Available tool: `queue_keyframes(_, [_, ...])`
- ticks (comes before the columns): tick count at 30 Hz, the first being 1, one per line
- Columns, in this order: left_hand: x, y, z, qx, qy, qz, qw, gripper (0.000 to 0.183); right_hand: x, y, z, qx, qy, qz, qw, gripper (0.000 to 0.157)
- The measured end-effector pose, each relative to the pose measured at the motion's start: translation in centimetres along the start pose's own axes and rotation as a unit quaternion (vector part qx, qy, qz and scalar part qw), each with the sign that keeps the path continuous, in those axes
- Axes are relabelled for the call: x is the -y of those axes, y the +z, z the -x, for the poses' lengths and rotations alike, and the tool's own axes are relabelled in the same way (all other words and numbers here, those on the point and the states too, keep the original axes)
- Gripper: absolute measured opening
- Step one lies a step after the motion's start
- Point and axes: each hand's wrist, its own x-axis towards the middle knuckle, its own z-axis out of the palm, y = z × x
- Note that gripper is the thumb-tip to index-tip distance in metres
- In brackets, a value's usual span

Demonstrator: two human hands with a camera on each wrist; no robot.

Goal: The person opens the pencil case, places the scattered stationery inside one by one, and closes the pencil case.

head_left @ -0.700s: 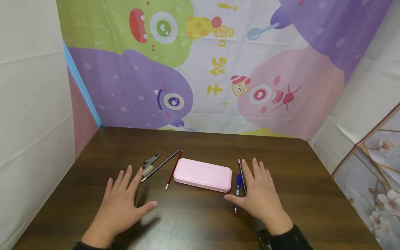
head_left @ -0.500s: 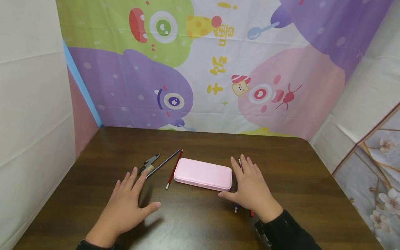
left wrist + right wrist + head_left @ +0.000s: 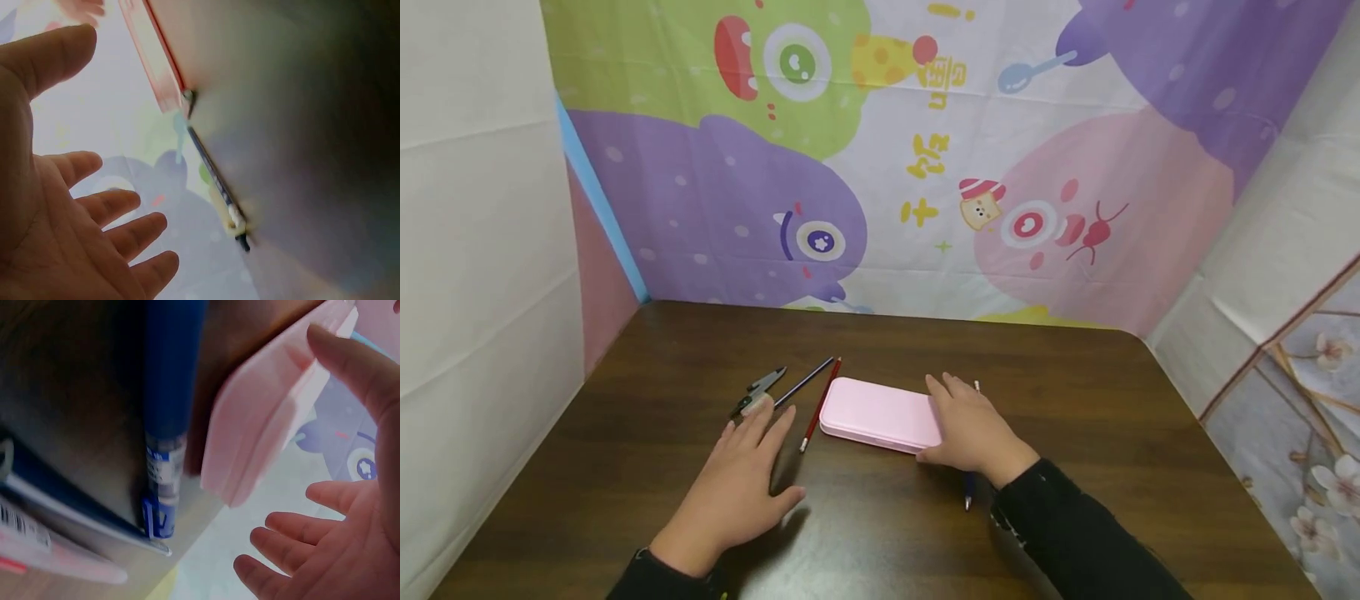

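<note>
A pink pencil case (image 3: pixel 876 414) lies closed on the brown table. My right hand (image 3: pixel 973 433) is at its right end, fingers extended over the edge and thumb near the front corner. The right wrist view shows that hand's fingers (image 3: pixel 281 540) spread and not curled round the case (image 3: pixel 262 419). My left hand (image 3: pixel 733 487) is spread above the table, left of the case, with nothing in it. Beyond its fingertips are a beige eraser (image 3: pixel 757 406), partly hidden, a grey drawing compass (image 3: pixel 766 382) and a dark pencil (image 3: pixel 805 382). A red pencil (image 3: pixel 821 406) lies beside the case.
A blue pen (image 3: pixel 165 425) lies right of the case, mostly under my right hand in the head view. Near it are a dark pencil (image 3: pixel 81 497) and a pale, red-tinted item with a barcode (image 3: pixel 62 544). A cartoon cloth (image 3: pixel 917 250) hangs behind the table.
My right hand has moved left from over the pen and pencil to the case's right end. The left hand has shifted right, toward the case. The case stays about where it was.
</note>
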Motion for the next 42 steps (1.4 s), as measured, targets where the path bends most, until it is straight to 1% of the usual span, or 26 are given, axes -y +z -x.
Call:
queue_keyframes(2, [-0.3, 0.0, -0.3, 0.031, -0.012, 0.062, 0.9975, 0.095, 0.1, 0.2, -0.2, 0.005, 0.002, 0.01, 1.0, 0.111])
queue_keyframes(3, [-0.5, 0.0, -0.5, 0.048, -0.02, 0.097, 0.9939, 0.094, 0.1, 0.3, -0.3, 0.006, 0.001, 0.013, 1.0, 0.11])
queue_keyframes(5, [-0.7, 0.0, -0.8, 0.075, -0.038, 0.165, 0.9827, 0.091, 0.1, 0.6, -0.4, 0.013, 0.002, 0.018, 1.0, 0.108])
queue_keyframes(7, [-0.8, 0.1, -1.1, 0.088, -0.054, 0.219, 0.9701, 0.088, 0.0, 0.8, -0.6, 0.015, 0.001, 0.016, 1.0, 0.106])
queue_keyframes(8, [-0.9, 0.1, -1.2, 0.091, -0.061, 0.237, 0.9652, 0.087, 0.0, 0.9, -0.7, 0.017, -0.001, 0.013, 1.0, 0.105])
queue_keyframes(10, [-0.9, 0.3, -1.3, 0.087, -0.073, 0.263, 0.9581, 0.084, 0.0, 1.2, -1.0, 0.021, -0.004, 0.01, 1.0, 0.101])
queue_keyframes(13, [-0.8, 0.6, -1.6, 0.082, -0.096, 0.31, 0.9422, 0.078, -0.1, 1.4, -1.2, 0.024, -0.009, 0.003, 1.0, 0.096])
queue_keyframes(16, [-0.8, 0.9, -1.9, 0.075, -0.111, 0.355, 0.9254, 0.073, -0.3, 1.3, -1.1, 0.023, -0.016, -0.007, 1.0, 0.092])
queue_keyframes(17, [-0.7, 1.0, -2.0, 0.071, -0.115, 0.367, 0.9205, 0.071, -0.3, 1.3, -1.0, 0.024, -0.02, -0.01, 0.999, 0.093])
queue_keyframes(19, [-0.7, 1.1, -2.1, 0.062, -0.119, 0.378, 0.9158, 0.069, -0.4, 1.0, -0.8, 0.023, -0.025, -0.016, 0.999, 0.094])
queue_keyframes(22, [-0.7, 1.3, -2.3, 0.047, -0.123, 0.382, 0.9149, 0.067, -0.5, 0.5, -0.2, 0.011, -0.031, -0.036, 0.999, 0.096])
queue_keyframes(25, [-0.7, 1.3, -2.5, 0.033, -0.123, 0.385, 0.9142, 0.069, -0.3, -0.1, 0.6, -0.012, -0.036, -0.064, 0.997, 0.096])
queue_keyframes(29, [-0.8, 1.4, -2.6, 0.02, -0.123, 0.403, 0.9066, 0.078, 0.2, -1.0, 1.6, -0.03, -0.039, -0.098, 0.994, 0.098])
queue_keyframes(30, [-0.9, 1.4, -2.7, 0.017, -0.121, 0.412, 0.9029, 0.081, 0.3, -1.1, 1.9, -0.033, -0.04, -0.106, 0.993, 0.098])
queue_keyframes(32, [-0.9, 1.5, -2.8, 0.017, -0.116, 0.436, 0.8922, 0.086, 0.6, -1.3, 2.4, -0.034, -0.04, -0.123, 0.991, 0.099])
queue_keyframes(33, [-0.8, 1.5, -2.8, 0.017, -0.11, 0.453, 0.8845, 0.088, 0.7, -1.3, 2.6, -0.035, -0.042, -0.131, 0.99, 0.099])
queue_keyframes(35, [-0.8, 1.6, -2.9, 0.023, -0.096, 0.492, 0.8652, 0.093, 1.0, -1.4, 3.0, -0.039, -0.046, -0.143, 0.988, 0.099])
queue_keyframes(37, [-0.8, 1.6, -2.9, 0.035, -0.083, 0.522, 0.8479, 0.097, 1.2, -1.4, 3.3, -0.046, -0.054, -0.15, 0.986, 0.098])
queue_keyframes(38, [-0.8, 1.6, -2.8, 0.041, -0.076, 0.534, 0.8408, 0.098, 1.3, -1.4, 3.5, -0.051, -0.06, -0.151, 0.985, 0.097])
queue_keyframes(39, [-0.8, 1.6, -2.8, 0.046, -0.07, 0.542, 0.8365, 0.1, 1.4, -1.4, 3.6, -0.057, -0.068, -0.152, 0.984, 0.097])
queue_keyframes(41, [-0.7, 1.6, -2.6, 0.054, -0.059, 0.542, 0.8363, 0.102, 1.5, -1.6, 3.8, -0.066, -0.08, -0.153, 0.983, 0.096])
queue_keyframes(42, [-0.7, 1.7, -2.5, 0.057, -0.057, 0.546, 0.8336, 0.104, 1.6, -1.6, 3.9, -0.07, -0.088, -0.154, 0.982, 0.096])
